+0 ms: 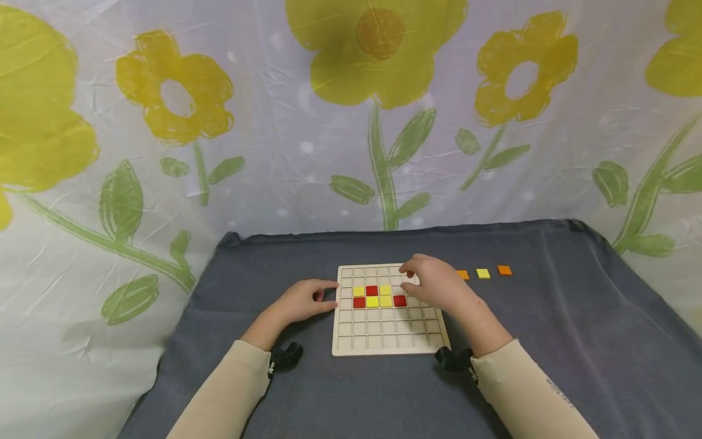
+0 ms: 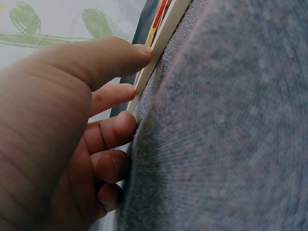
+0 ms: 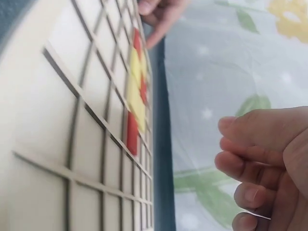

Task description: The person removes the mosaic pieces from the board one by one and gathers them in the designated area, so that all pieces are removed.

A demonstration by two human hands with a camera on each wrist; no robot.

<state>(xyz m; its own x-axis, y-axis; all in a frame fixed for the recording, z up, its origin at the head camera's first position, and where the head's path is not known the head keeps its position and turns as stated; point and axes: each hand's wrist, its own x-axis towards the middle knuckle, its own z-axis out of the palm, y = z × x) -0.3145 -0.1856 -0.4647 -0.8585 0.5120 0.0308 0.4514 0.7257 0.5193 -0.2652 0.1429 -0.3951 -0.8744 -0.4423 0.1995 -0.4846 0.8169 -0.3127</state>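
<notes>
A pale wooden grid board (image 1: pixel 384 341) lies flat on the dark cloth. Several red and yellow square tiles sit in two neighbouring rows of its cells, among them a red tile (image 1: pixel 400 300) at the right end of the lower row. At the board's left edge, my left hand (image 1: pixel 298 300) rests thumb and index fingertips against the rim, the other fingers bent. My right hand (image 1: pixel 436 283) hovers over the upper right part of the board, fingers loosely bent. In the right wrist view that hand (image 3: pixel 269 159) shows no tile between thumb and fingers.
To the right of the board lie an orange tile (image 1: pixel 463 274), partly behind my right hand, a yellow tile (image 1: pixel 482 274) and another orange tile (image 1: pixel 504 270). A grey cloth (image 1: pixel 548 341) covers the table. Behind it hangs a flower-printed curtain (image 1: pixel 263 171).
</notes>
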